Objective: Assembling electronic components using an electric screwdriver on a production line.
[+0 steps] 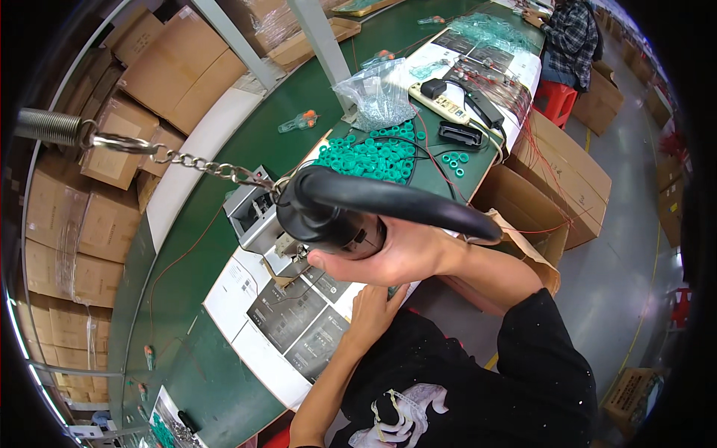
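My right hand [407, 254] is wrapped round the body of a black electric screwdriver [310, 209], which hangs from a chain [202, 164] and a coil spring [52, 127]. Its thick black cable loops over my wrist. Below it, my left hand [372, 313] is closed near the table edge. A bit of green shows by its fingertips, but what it holds is too covered to name. Left of the screwdriver stands a metal fixture [258, 213]; the tool hides part of it. Beyond the tool lies a heap of green plastic rings [366, 158].
A clear bag of small metal parts [385, 97] stands behind the rings, beside a power strip [441, 103] and a black adapter [484, 108]. Printed sheets [291, 313] cover the green table [187, 254]. Open cartons [515, 198] stand at right; another person [571, 37] sits far off.
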Action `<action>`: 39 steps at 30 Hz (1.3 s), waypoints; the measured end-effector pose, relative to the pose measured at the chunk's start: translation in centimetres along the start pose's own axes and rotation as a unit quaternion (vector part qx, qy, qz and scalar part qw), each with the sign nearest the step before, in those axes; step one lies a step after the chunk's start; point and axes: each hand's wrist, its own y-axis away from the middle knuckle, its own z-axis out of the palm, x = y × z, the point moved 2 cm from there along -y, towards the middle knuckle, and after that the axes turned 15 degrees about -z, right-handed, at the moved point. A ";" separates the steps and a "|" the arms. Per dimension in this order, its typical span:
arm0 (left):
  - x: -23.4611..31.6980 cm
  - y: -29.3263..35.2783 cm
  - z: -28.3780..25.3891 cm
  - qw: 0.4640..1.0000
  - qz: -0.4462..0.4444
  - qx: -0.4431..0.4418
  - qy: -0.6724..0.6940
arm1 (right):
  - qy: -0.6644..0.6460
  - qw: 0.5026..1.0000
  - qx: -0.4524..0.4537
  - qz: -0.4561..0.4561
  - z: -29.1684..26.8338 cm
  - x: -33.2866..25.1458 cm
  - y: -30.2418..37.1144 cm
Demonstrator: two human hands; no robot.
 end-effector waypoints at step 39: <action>-23.4 3.6 -29.4 0.884 -0.220 0.218 0.350 | -0.013 0.985 0.044 0.168 2.3 -1.7 -0.2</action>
